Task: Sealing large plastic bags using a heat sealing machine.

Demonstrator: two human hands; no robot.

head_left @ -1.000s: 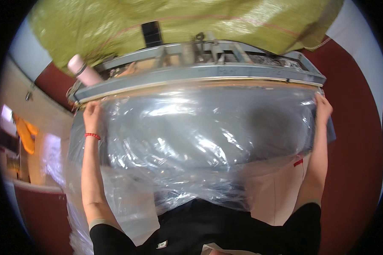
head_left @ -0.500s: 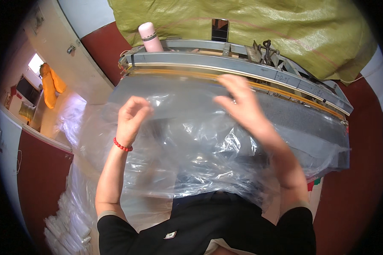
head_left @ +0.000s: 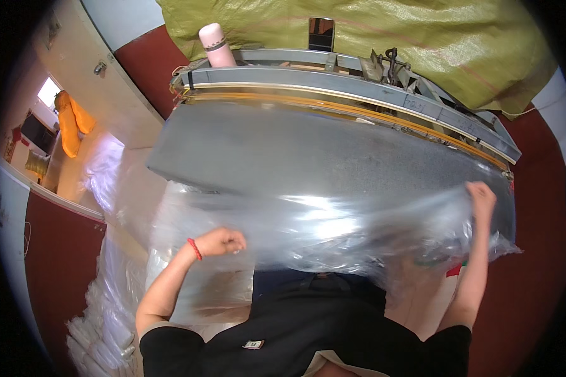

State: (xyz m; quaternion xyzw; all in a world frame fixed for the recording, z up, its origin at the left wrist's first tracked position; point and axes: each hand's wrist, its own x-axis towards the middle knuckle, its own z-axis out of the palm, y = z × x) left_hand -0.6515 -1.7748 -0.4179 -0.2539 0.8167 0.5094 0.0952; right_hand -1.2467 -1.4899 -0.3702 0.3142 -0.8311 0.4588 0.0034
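A clear plastic sheet (head_left: 321,223) is drawn toward my body over the front of a grey work surface (head_left: 283,151), shiny and smeared by motion. Near its right end, my right hand (head_left: 482,198) pinches the sheet, which stretches away from the fingers in a taut fold. Lower on the left, my left hand (head_left: 223,241), below a red bead bracelet (head_left: 194,248), is closed with curled fingers beside the sheet's left part. What those fingers hold, if anything, cannot be made out.
Behind the surface runs a long metal bar (head_left: 295,78) with orange strips (head_left: 308,103) and a clamp (head_left: 391,66). A pink bottle (head_left: 217,47) and a dark phone-like slab (head_left: 321,34) stand beyond, before a green woven cover (head_left: 434,38). Plastic bundles (head_left: 100,333) lie lower left.
Both hands have come down toward me and spread apart, the right one far to the right. The plastic sheet has slid off the back of the grey surface, which now shows bare there.
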